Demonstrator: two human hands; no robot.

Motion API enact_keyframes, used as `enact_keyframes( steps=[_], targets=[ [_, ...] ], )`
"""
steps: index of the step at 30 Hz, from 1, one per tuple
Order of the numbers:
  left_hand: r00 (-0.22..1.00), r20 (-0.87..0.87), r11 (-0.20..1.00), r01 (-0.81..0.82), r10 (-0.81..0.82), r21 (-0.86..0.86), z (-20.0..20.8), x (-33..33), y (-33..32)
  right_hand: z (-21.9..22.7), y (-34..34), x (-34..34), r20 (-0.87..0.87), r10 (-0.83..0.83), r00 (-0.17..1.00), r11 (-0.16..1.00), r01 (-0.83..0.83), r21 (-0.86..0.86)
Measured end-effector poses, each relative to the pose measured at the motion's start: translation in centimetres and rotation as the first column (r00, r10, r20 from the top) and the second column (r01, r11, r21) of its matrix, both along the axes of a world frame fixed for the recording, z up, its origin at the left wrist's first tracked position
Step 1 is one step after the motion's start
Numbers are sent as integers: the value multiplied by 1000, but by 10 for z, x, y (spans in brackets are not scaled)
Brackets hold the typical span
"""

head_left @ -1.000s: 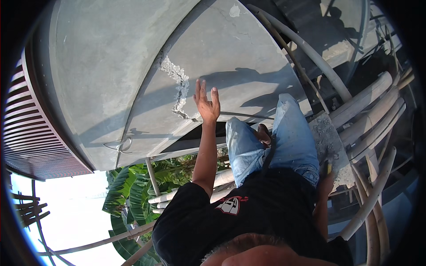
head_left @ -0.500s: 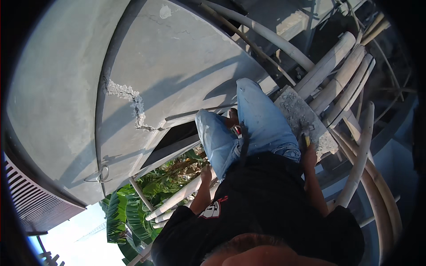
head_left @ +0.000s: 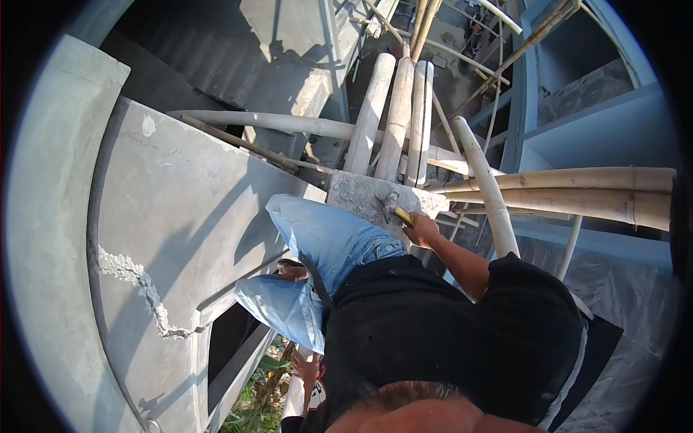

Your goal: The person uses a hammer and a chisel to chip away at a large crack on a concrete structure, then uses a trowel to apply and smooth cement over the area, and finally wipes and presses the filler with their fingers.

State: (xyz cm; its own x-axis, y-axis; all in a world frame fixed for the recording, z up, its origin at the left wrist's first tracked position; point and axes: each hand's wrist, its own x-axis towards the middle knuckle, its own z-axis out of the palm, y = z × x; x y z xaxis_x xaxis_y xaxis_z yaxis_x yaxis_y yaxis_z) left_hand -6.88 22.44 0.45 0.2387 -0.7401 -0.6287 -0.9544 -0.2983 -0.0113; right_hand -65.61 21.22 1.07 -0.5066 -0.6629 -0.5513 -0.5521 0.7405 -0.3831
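Observation:
My right hand (head_left: 422, 230) is closed round the yellow handle of a hammer (head_left: 402, 215). The hammer's metal head rests on or just over the rough, chipped top of a concrete block (head_left: 357, 196), beside my right thigh. Lower down on the left, my left hand (head_left: 306, 366) lies across a pale bamboo pole (head_left: 294, 395), its fingers seemingly wrapped round it and partly hidden. I sit in blue jeans (head_left: 339, 227), legs bent, next to a grey plastered slab (head_left: 180, 202).
A jagged broken crack (head_left: 148, 292) runs across the slab. Beyond the block, thick bamboo poles (head_left: 397, 119) point away, and more bamboo (head_left: 570, 189) crosses on the right. A dark gap (head_left: 231, 346) opens by the slab's near edge. Lower floors show far below.
My view has turned to the right, bringing the block, the hammer and the right-hand bamboo toward the middle. The hammer stays in my right hand; my left hand remains at the pole.

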Motion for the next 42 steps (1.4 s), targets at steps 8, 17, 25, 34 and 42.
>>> enact_keyframes(
  steps=[8, 17, 25, 34, 42],
  targets=[
    [999, -1, 996, 51, -51, -71, -27, 24, 14, 4, -51, -39, -223, -40, 974, 989, 7, -150],
    [999, 18, 984, 43, -40, -174, -10, 4, 14, -16, -92, -75, -331, 114, 937, 982, -158, -108],
    [998, 31, 989, 55, -51, -140, -10, 7, 14, -30, -111, -97, -54, 269, 962, 955, -274, -112],
    [996, 40, 993, 80, -76, -93, -8, 7, 6, -28, -101, -105, -165, 268, 949, 948, -290, -131],
    [992, -22, 992, 120, -121, -43, -3, 23, 3, 53, -69, -97, -204, -235, 950, 971, 240, 1]
  ],
)
